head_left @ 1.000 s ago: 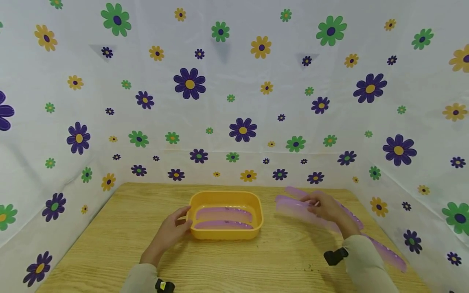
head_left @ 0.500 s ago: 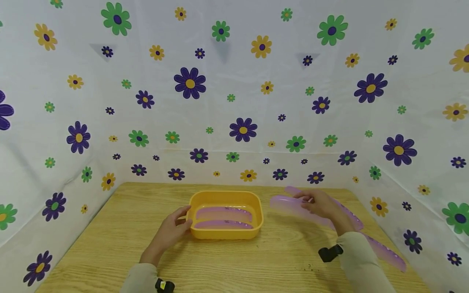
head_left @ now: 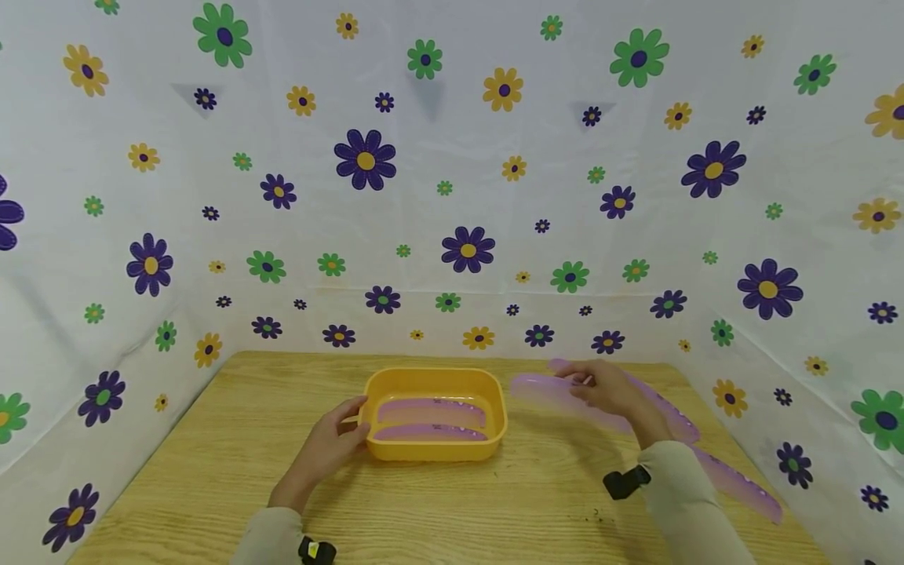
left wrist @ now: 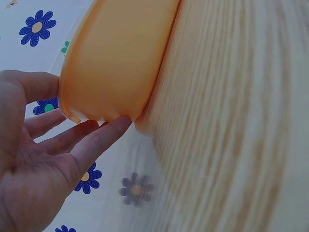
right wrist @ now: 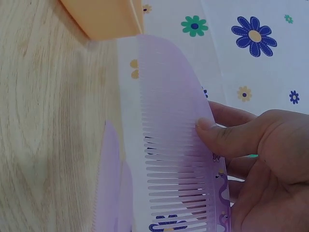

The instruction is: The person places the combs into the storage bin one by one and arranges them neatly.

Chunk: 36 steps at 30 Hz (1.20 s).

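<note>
My left hand (head_left: 332,439) holds the left end of a yellow plastic bin (head_left: 434,451). In the left wrist view, its thumb goes over the rim while its fingers (left wrist: 104,137) lie against the outer wall. Two purple combs (head_left: 431,412) lie side by side inside the bin. To the right of it, my right hand (head_left: 600,388) pinches another purple comb (right wrist: 164,92) by its spine, teeth facing down. That comb is tilted over the table, its far end just right of the bin.
Behind and beneath my right forearm, one more comb (head_left: 667,412) lies on the wooden table (head_left: 438,510). Further right, close to the table's edge, is another comb (head_left: 741,486). Flower-printed white sheeting (head_left: 424,212) encloses the back and sides.
My right hand has moved left with its comb, bringing the comb's far end up close to the bin. My left hand and the bin have stayed in place.
</note>
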Each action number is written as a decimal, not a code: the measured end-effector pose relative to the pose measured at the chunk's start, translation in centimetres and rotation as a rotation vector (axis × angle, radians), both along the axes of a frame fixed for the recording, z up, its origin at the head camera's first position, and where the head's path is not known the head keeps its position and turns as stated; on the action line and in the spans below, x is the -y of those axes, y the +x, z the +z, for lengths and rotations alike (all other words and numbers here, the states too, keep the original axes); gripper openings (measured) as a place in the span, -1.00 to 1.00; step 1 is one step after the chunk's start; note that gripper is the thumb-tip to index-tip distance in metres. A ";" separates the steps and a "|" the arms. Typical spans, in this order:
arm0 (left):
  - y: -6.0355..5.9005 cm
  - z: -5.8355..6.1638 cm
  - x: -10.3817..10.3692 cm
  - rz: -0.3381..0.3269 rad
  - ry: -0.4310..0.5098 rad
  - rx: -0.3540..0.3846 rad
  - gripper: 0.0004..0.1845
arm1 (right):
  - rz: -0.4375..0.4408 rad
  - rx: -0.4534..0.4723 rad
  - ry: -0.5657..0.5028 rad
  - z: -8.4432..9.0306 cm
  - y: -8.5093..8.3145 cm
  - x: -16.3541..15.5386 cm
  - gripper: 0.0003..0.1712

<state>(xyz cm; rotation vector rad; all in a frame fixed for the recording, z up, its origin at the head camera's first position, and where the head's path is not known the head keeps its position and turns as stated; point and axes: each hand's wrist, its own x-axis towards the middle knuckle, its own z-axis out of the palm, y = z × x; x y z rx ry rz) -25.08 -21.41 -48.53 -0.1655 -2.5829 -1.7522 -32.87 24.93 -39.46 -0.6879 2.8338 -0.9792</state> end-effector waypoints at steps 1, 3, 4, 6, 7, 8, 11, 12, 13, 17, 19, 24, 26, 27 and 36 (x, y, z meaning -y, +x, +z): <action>0.0 0.0 0.0 0.001 -0.001 0.001 -0.41 | 0.007 -0.005 0.001 0.1 0.0 0.1 -0.63; -0.1 -0.1 0.1 0.000 -0.001 0.000 -0.41 | 0.020 -0.008 -0.011 0.2 -0.1 0.4 -0.64; -0.1 -0.1 0.1 0.000 -0.002 0.000 -0.41 | 0.025 -0.011 -0.011 0.3 -0.1 0.6 -0.64; -0.2 -0.2 0.1 -0.002 0.004 0.001 -0.41 | 0.033 -0.009 -0.011 0.3 -0.1 0.9 -0.64; -0.2 -0.2 0.1 -0.003 0.004 0.000 -0.41 | 0.032 -0.004 -0.011 0.3 -0.1 1.0 -0.64; -0.2 -0.2 0.2 -0.005 0.005 -0.001 -0.40 | 0.027 0.005 -0.012 0.3 -0.1 1.2 -0.64; -0.3 -0.3 0.2 -0.007 0.007 -0.005 -0.41 | 0.012 0.023 -0.008 0.3 -0.3 1.5 -0.64; -0.3 -0.3 0.2 -0.010 0.006 -0.008 -0.41 | 0.008 0.029 -0.010 0.2 -0.3 1.6 -0.64; -0.2 -0.3 0.2 -0.013 0.004 -0.011 -0.41 | 0.009 0.031 -0.013 0.2 -0.4 1.7 -0.64; -0.2 -0.2 0.2 -0.015 0.003 -0.017 -0.41 | 0.015 0.035 -0.020 0.2 -0.6 2.1 -0.65; -0.2 -0.2 0.2 -0.014 0.002 -0.013 -0.41 | 0.017 0.036 -0.018 0.3 -0.6 2.3 -0.65; -0.1 -0.1 0.2 -0.014 0.000 -0.013 -0.41 | -0.004 0.044 0.004 0.7 -0.5 3.0 -0.65; 0.0 0.0 0.2 -0.021 -0.004 -0.019 -0.40 | -0.016 0.041 0.017 0.8 -0.5 3.2 -0.65; 0.0 0.1 0.2 -0.023 -0.004 -0.021 -0.40 | -0.022 0.041 0.021 0.8 -0.5 3.4 -0.65; 0.2 0.3 0.1 -0.025 0.012 -0.005 -0.40 | 0.024 0.030 0.020 0.9 -0.9 4.4 -0.65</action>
